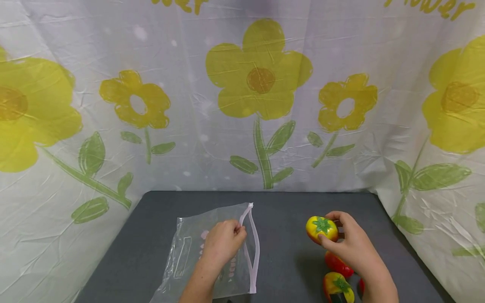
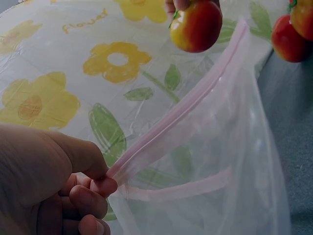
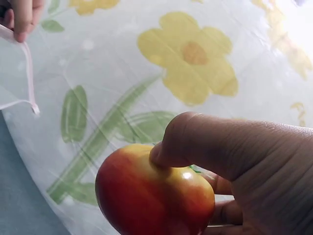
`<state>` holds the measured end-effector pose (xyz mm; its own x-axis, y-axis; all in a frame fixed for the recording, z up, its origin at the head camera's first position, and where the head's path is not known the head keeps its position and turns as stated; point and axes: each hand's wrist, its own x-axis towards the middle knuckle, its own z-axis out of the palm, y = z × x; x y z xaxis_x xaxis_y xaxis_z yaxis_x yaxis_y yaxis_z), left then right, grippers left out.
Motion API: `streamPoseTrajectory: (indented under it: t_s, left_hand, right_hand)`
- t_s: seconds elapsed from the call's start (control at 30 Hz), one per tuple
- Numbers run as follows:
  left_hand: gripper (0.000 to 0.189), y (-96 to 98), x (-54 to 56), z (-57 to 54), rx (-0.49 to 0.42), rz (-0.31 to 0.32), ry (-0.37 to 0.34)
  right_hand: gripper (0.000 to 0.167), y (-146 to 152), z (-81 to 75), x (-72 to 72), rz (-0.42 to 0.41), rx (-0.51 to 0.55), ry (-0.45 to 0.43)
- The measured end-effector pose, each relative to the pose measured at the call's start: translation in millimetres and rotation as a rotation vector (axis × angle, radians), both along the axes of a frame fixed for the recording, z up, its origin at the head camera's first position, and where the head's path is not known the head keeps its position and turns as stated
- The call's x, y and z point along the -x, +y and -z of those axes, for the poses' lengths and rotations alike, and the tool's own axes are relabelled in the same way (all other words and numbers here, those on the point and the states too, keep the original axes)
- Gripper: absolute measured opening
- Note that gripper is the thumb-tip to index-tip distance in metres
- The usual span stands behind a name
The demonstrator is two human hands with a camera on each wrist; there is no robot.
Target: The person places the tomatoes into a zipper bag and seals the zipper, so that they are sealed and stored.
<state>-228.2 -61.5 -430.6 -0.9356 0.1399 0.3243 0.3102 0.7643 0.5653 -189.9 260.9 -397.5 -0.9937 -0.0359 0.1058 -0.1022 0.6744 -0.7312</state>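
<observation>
My left hand (image 1: 223, 243) pinches the pink zip edge of a clear plastic zip bag (image 1: 193, 229) between thumb and forefinger. In the left wrist view the mouth of the bag (image 2: 215, 147) gapes, its two pink strips apart. To the right, my right hand (image 1: 354, 242) grips a glossy red-and-yellow tomato (image 1: 318, 230) with a green leafy top, raised above the table. Its thumb presses on the yellow upper part of the tomato (image 3: 146, 191) in the right wrist view, while the other fingers are partly hidden behind it.
Below the right hand, a red tomato (image 1: 337, 264) and a yellow-and-red one (image 1: 333, 281) sit on the dark grey table (image 1: 284, 210). Another red piece (image 1: 361, 287) shows partly beside the right forearm. A flower-printed white curtain (image 1: 189, 160) borders the table's back and sides.
</observation>
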Motion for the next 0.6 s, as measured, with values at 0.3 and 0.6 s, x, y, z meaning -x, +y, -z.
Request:
streamPoseTrajectory:
  t_s: [0.3,0.6]
  left_hand:
    - [0.032,0.5,0.3,0.8,-0.003,0.004,-0.019]
    - [0.033,0.8,0.6,1.8,0.002,0.011,-0.015]
  right_hand:
    - [0.054,-15.7,0.7,0.8,-0.043,0.041,0.011]
    - [0.049,-29.2,3.0,2.2,-0.098,0.066,0.041]
